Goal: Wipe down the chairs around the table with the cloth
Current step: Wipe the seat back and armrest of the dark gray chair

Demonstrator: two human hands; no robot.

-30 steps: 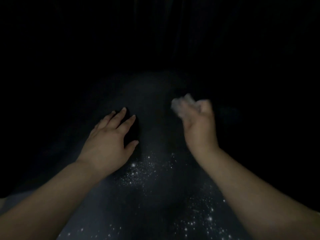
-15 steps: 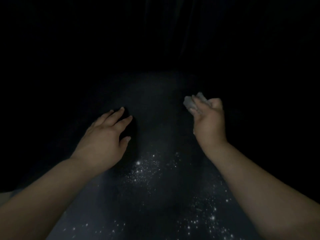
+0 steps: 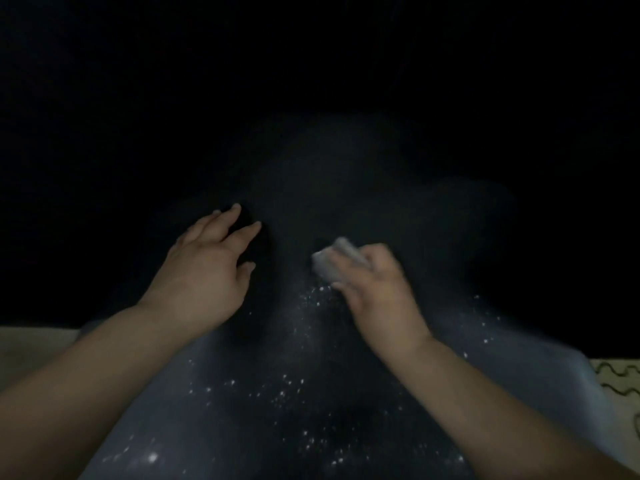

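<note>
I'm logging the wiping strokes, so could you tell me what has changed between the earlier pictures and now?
The right hand, gripping the cloth, swept left and nearer across the dark speckled surface. The left hand stayed put, fingers spread on that surface. Nothing was let go.

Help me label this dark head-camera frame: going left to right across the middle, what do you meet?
Left hand, fingers spread on the dark sparkly surface → pale cloth → right hand gripping the cloth → patterned pale patch at the right edge.
</note>
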